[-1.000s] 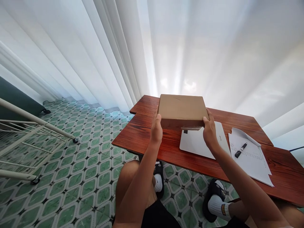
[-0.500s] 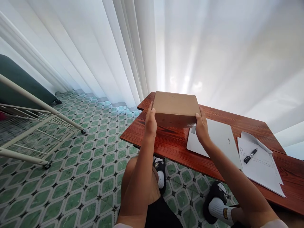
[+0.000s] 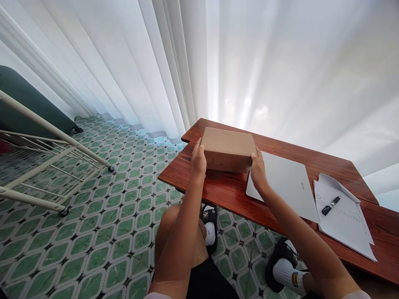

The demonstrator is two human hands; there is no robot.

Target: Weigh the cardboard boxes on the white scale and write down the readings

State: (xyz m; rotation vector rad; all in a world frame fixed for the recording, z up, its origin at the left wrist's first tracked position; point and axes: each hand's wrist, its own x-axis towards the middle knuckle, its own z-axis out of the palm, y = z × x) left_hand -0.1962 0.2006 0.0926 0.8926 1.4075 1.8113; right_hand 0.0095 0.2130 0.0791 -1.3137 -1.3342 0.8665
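Cardboard box (image 3: 228,148) is sitting on the left end of the red wooden table (image 3: 224,192), and both hands are grasping it by its short sides. The left hand (image 3: 198,160) is pressing flat against the side at 9 o'clock, and the right hand (image 3: 257,170) is pressing against the side at 3 o'clock, so each grip is closing on the box and not on anything else. I cannot tell if the bottom of the box is fully touching the wood.

At 3 o'clock from the box, a closed white laptop (image 3: 285,182) is lying just beside it; the right hand is hanging over its near corner. Further at 3 o'clock, white papers (image 3: 343,218) are carrying a black marker (image 3: 331,205).

To handle the box well, I judge that both palms should be pushing with equal force and keeping it level, and the right wrist should be staying off the laptop.
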